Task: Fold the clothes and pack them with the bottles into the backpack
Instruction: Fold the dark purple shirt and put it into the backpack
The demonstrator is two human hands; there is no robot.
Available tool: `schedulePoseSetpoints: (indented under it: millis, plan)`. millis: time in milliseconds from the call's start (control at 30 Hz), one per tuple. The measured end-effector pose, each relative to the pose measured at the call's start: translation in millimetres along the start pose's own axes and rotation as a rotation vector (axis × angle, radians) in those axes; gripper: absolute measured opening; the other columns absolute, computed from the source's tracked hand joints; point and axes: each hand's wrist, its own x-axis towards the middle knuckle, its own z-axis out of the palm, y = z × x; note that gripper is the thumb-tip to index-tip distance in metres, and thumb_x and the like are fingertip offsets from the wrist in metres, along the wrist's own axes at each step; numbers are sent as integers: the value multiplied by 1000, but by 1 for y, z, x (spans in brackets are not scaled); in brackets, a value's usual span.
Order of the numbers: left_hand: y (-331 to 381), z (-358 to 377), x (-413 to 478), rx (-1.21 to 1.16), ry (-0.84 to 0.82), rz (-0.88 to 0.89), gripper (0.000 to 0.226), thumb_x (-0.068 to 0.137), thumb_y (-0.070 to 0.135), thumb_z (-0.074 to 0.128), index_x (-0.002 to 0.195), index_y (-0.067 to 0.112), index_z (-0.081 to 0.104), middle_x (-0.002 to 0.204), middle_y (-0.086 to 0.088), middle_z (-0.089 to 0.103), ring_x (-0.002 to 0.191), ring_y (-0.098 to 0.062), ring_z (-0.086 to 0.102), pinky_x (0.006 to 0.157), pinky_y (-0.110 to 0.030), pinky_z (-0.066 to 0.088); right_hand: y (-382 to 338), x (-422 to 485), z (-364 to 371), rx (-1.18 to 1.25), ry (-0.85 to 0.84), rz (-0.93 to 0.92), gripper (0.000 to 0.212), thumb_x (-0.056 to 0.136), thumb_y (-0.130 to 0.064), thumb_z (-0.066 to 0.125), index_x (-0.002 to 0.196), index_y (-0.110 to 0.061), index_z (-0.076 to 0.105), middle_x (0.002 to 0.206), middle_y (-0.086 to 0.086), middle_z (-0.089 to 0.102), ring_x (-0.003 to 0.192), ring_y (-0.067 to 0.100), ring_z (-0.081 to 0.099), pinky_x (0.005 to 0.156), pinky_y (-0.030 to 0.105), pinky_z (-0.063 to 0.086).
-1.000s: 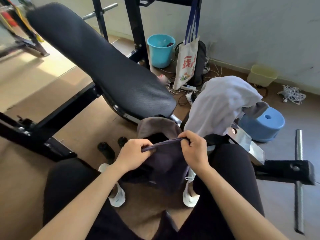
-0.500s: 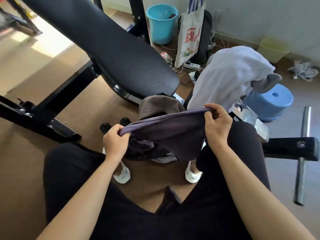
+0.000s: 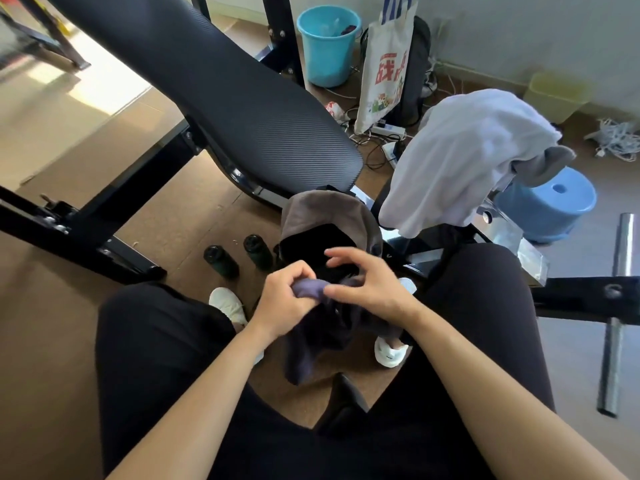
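One purple garment (image 3: 304, 344) in left hand (image 3: 281, 305)

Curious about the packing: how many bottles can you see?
2. The left bottle and right bottle stand side by side on the floor, just left of the backpack. Others may be hidden.

Left hand (image 3: 286, 301) pinching garment (image 3: 309, 288); right hand (image 3: 372, 289) fingers (image 3: 341, 252) spread.

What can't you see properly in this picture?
Head view only.
Inside the backpack: too dark to tell what is packed.
Right hand fingers: motion-blurred, so their hold on the purple garment is unclear.
Grey cloth: mostly covered by the white garment.
Two bottles: too small and dark for labels.
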Motion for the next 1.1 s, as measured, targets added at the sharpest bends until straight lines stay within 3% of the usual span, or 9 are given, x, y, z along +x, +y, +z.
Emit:
schedulePoseSetpoints:
  millis: [100,200,367,467,633,800,900,1000,1100]
  plan:
    - [4,4,1,0,-3,-2,16,78,20,76,80,11,63,74,2,63,67,-9,57,62,-16,44,-1,3,1,-25,-78,28,15,87,-23,81,100,-17,77,85,-3,75,73,1,65,73,17,51]
    - [2,-1,6,19,12,-41,13,84,16,82,86,14,70,80,4,69,74,-11,65,66,-15,47,1,7,-11,-68,65,31,8,89,-20,78,83,-17,74,71,-8,70,65,-1,59,66,17,47]
    - [-8,-12,11,184,-29,-180,19,88,36,79,84,22,66,78,9,65,73,-11,62,63,-18,42,9,14,-34,88,543,48,10,93,-18,73,85,-13,73,71,-6,67,68,5,57,67,24,49]
    - [-9,-17,13,130,-4,-219,19,88,34,78,85,21,66,79,8,64,75,-11,61,67,-20,41,10,15,-43,186,645,106,13,95,-23,71,90,-11,74,81,5,71,76,11,64,75,30,56]
    - [-8,-21,14,-178,151,-276,19,90,27,77,108,27,73,106,7,74,102,-12,69,87,-34,56,16,16,-45,381,540,218,16,92,-18,75,105,-11,72,96,12,72,90,21,70,85,35,59]
    - [0,-23,17,-531,301,-429,20,86,41,76,97,25,80,104,-3,78,108,-25,71,95,-45,54,12,16,-43,760,388,248,35,91,16,56,114,-9,64,91,15,67,84,25,67,79,32,59]
    - [7,-12,15,-534,254,-438,25,98,26,66,77,27,78,83,3,76,88,-13,71,85,-35,51,5,13,-32,887,271,244,42,92,20,42,111,-8,66,96,13,67,87,22,68,80,27,59]
    - [11,-1,9,-482,111,-394,11,95,23,71,105,22,76,101,-3,78,101,-19,73,93,-40,56,-3,8,-21,878,191,248,52,86,23,35,108,-8,71,111,11,72,108,22,68,89,29,58]
    - [14,6,4,-428,-34,-368,34,88,21,79,120,19,68,112,0,75,108,-18,71,96,-35,56,-7,2,-14,823,109,230,64,78,24,30,116,-6,71,133,15,64,127,29,60,108,45,50]
